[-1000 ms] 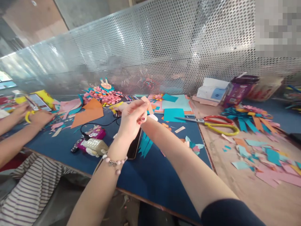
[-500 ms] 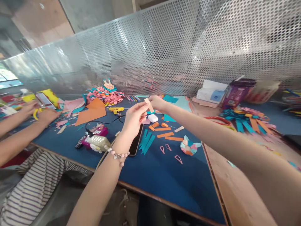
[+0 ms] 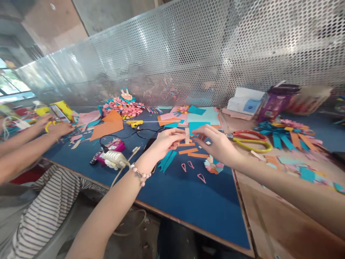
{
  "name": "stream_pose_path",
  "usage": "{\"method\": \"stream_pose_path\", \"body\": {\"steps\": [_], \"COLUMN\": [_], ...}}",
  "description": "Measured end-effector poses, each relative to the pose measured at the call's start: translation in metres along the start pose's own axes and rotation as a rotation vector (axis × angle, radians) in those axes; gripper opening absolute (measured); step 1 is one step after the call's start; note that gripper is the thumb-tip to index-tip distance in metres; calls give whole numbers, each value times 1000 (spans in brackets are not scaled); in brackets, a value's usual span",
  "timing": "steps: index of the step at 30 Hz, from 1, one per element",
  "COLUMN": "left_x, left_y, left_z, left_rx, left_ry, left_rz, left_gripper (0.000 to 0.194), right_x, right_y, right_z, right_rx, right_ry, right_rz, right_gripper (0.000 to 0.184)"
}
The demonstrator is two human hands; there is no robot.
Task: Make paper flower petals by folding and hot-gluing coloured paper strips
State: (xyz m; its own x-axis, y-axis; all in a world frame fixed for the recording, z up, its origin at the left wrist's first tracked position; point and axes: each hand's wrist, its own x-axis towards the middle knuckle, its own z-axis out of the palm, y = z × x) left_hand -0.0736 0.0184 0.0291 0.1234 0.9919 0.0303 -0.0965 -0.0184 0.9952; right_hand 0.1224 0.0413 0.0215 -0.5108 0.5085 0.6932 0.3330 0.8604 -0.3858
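Observation:
My left hand (image 3: 168,143), a beaded bracelet at its wrist, pinches a short peach paper strip (image 3: 187,135) upright between thumb and fingers. Just right of the strip is my right hand (image 3: 218,144), fingers curved and apart, holding nothing that I can see. Below the hands lie orange paper strips (image 3: 198,155) and teal paper strips (image 3: 167,162). Several pink paper loops (image 3: 201,178) rest on the blue table (image 3: 188,208), near a small multicoloured paper flower (image 3: 214,165). A dark phone (image 3: 149,144) is partly covered by my left hand.
Scissors with red and yellow handles (image 3: 252,141) lie at the right, beside paper scraps (image 3: 307,172). A yellow glue gun (image 3: 134,123) and a corded purple item (image 3: 115,146) sit left. Another person's hands (image 3: 58,129) work at far left. Behind stands a perforated metal screen (image 3: 188,54).
Both hands have come down and to the right with the peach strip. My right hand has drawn away from the left, uncovering stacked paper and the scissors. The view has shifted slightly.

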Motion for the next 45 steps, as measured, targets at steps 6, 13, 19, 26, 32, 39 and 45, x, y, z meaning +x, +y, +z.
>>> {"method": "stream_pose_path", "body": {"steps": [6,13,19,26,32,39,45], "left_x": [-4,-5,-6,-6,-6,-8,-11], "left_y": [-1,-3,-4,-4,-2,-1,2], "left_z": [5,4,3,5,8,12,14], "left_rx": [21,48,104,152,141,213,294], "left_ry": [-40,-98,-144,-145,-117,-77,-80], "left_rz": [-72,-85,-74,-53,-36,100,159], "left_gripper": [26,19,18,17,16,19,23], "right_x": [-12,-15,-20,-23,-21,-17,-16], "right_y": [2,4,0,-11,-18,-19,-19], "right_z": [3,3,5,8,9,5,3], "right_rx": [-33,-60,-1,85,233,354,403], "right_ry": [2,9,33,48,69,78,61], "right_rz": [-153,-236,-137,68,283,453,536], "right_gripper": [16,17,16,14,17,17,24]}}
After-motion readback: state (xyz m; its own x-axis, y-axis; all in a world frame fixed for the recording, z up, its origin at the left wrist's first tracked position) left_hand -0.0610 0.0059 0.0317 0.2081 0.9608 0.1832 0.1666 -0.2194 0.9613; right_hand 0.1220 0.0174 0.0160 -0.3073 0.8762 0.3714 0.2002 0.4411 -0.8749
